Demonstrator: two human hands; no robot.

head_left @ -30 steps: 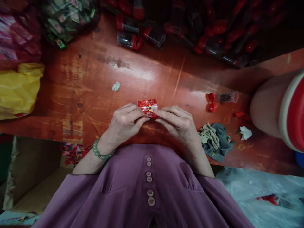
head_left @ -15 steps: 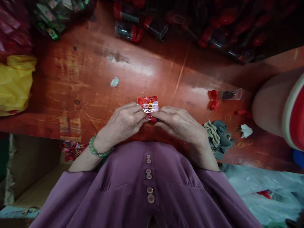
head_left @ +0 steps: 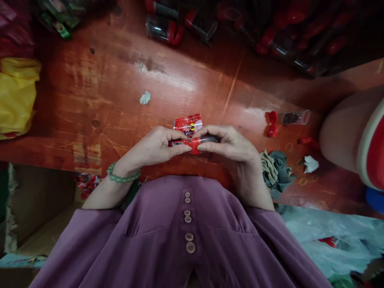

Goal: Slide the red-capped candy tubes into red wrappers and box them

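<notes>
A small clear tube [head_left: 210, 139] with dark contents and a red cap [head_left: 195, 146] lies sideways between my hands. My right hand [head_left: 229, 143] grips the tube's body between thumb and fingers. At the cap end, my left hand [head_left: 157, 146] pinches a red printed piece with a barcode [head_left: 177, 143]; its thumb tip reaches the cap. Just beyond the fingers is a red printed wrapper [head_left: 186, 122] with a swirl pattern. Whether the barcode piece and the wrapper are joined cannot be made out.
Several red-capped tubes [head_left: 163, 30] lie at the back. To the right are an opened tube [head_left: 296, 117], crumpled cloth [head_left: 279, 172], rubber bands and a large tub [head_left: 339, 132]. A yellow bag [head_left: 18, 96] sits left; a cardboard box [head_left: 39, 200] is below the table edge.
My fingers have spread and shifted, and the red-capped tube now shows between them. The printed wrapper has tilted slightly and sits a little farther from me. The view has shifted slightly.
</notes>
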